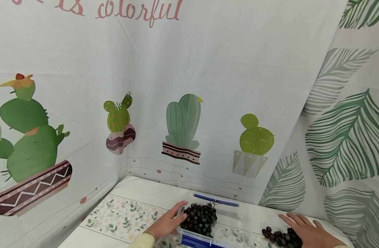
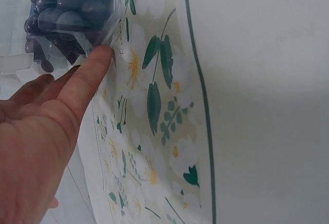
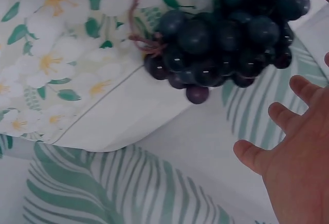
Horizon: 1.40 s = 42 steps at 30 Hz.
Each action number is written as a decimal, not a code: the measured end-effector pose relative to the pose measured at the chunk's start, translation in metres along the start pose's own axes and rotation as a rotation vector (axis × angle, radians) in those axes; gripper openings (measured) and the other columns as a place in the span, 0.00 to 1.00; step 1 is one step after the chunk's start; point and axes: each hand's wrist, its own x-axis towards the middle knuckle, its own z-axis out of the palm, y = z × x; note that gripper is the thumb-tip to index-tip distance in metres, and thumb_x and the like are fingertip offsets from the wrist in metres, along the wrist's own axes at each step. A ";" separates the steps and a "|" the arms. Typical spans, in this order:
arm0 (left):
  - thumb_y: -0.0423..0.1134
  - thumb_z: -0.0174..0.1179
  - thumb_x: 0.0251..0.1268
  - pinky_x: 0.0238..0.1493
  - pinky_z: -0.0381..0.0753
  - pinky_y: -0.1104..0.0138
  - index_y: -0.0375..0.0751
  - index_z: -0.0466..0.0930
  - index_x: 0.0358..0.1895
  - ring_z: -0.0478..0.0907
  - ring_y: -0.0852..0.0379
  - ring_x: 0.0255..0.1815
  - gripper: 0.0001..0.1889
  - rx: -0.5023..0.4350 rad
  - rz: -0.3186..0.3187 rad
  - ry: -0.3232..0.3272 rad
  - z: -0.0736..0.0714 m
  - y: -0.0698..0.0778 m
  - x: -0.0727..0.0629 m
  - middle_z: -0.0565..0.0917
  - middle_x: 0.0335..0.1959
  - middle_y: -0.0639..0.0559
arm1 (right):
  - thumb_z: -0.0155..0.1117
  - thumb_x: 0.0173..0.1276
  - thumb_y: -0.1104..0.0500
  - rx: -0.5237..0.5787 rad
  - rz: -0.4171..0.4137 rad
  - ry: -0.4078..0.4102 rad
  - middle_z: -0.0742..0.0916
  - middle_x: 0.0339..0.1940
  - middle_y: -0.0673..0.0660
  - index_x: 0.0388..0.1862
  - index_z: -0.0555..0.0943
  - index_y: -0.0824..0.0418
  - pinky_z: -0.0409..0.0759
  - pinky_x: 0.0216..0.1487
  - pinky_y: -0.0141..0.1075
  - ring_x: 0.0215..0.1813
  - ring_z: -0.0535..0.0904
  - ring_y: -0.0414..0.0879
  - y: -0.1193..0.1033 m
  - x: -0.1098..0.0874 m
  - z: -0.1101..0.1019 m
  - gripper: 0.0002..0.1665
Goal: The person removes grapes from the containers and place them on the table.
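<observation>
A clear plastic box [image 1: 194, 235] with blue clips stands on the table, a bunch of dark grapes [image 1: 198, 219] piled in its left part. My left hand [image 1: 166, 223] rests against the box's left side, thumb by the rim. In the left wrist view, its outstretched fingers [image 2: 92, 75] touch the clear wall. My right hand [image 1: 311, 230] spreads its fingers over the far side of a second grape bunch [image 1: 279, 237] lying right of the box. The right wrist view shows those grapes [image 3: 221, 44] beside extended fingers; it does not clearly show whether they touch.
A pale tablecloth with a floral band [image 1: 121, 217] covers the table. Behind it hangs a white curtain [image 1: 220, 103] printed with cacti. A leaf-patterned cloth [image 1: 344, 144] closes off the right side, near the right hand.
</observation>
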 end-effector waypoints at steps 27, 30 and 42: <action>0.58 0.53 0.81 0.50 0.85 0.41 0.55 0.57 0.83 0.84 0.39 0.47 0.34 -0.010 -0.009 0.001 -0.001 -0.001 0.001 0.50 0.83 0.22 | 0.65 0.74 0.39 0.027 -0.223 0.102 0.68 0.81 0.68 0.85 0.58 0.48 0.58 0.64 0.81 0.77 0.62 0.76 -0.079 0.023 -0.031 0.47; 0.58 0.53 0.82 0.48 0.85 0.43 0.56 0.57 0.83 0.74 0.52 0.25 0.34 -0.014 -0.004 -0.002 0.000 -0.001 -0.001 0.50 0.83 0.22 | 0.63 0.75 0.36 0.047 -0.257 0.098 0.67 0.82 0.70 0.86 0.58 0.48 0.57 0.66 0.80 0.78 0.60 0.78 -0.088 0.028 -0.032 0.47; 0.58 0.53 0.82 0.43 0.83 0.50 0.56 0.57 0.83 0.60 0.58 0.15 0.34 -0.026 0.004 -0.007 0.002 0.001 -0.004 0.49 0.83 0.23 | 0.63 0.76 0.38 -0.011 -0.337 0.081 0.65 0.85 0.63 0.86 0.57 0.44 0.60 0.71 0.75 0.81 0.59 0.71 -0.123 0.047 -0.034 0.46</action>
